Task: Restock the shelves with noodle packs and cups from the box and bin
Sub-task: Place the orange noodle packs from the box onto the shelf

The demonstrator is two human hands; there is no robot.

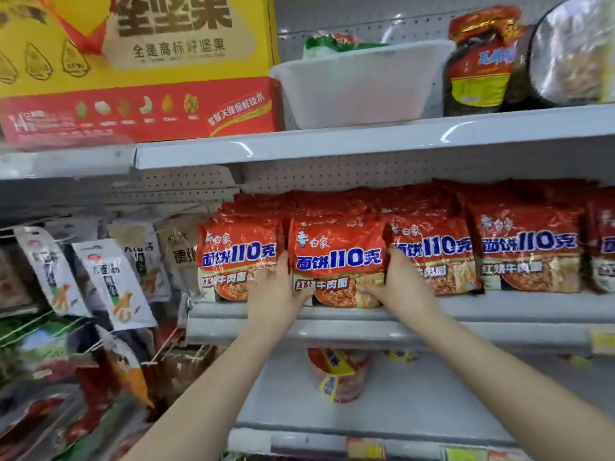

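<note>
A red noodle pack (336, 257) stands upright at the front of the middle shelf (466, 314), in a row of several like packs. My left hand (276, 287) grips its left edge and my right hand (399, 284) grips its right edge, thumbs lying across the lower front. More red packs (529, 251) fill the shelf to the right and behind. A noodle cup (339, 374) lies on the lower shelf below my hands. A white plastic bin (359, 84) sits on the top shelf with a green-and-red pack showing over its rim.
A big yellow and red nut box (139, 71) stands left of the bin on the top shelf. Dark red-labelled bags (482, 68) stand right of it. Snack bags (113, 281) hang on hooks to the left of the noodle shelf.
</note>
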